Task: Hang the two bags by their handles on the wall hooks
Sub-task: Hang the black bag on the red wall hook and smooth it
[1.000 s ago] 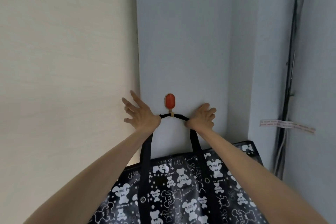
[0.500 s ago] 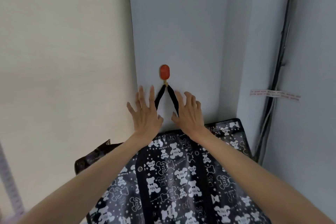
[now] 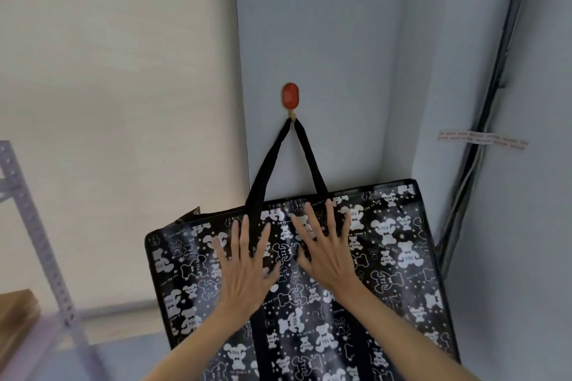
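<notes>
A large black bag [image 3: 387, 257] printed with white bears hangs flat against the pale blue wall. Its black handles [image 3: 269, 164] run up in a narrow V and loop over a red oval wall hook [image 3: 290, 96]. My left hand [image 3: 246, 260] lies flat on the upper front of the bag with fingers spread. Just to its right, my right hand [image 3: 323, 247] rests on the bag the same way, palm down, holding nothing. No second bag or second hook is in view.
A grey perforated metal shelf post [image 3: 40, 232] rises at the left, with a brown cardboard box [image 3: 15, 315] beside it. Dark cables [image 3: 483, 120] run down the right wall corner, crossed by a strip of tape [image 3: 483, 140]. A cream wall fills the left.
Both hands let go of the handles at the hook and slid down onto the bag's front. The handles went from stretched wide to a tight V, and the bag now hangs from the hook.
</notes>
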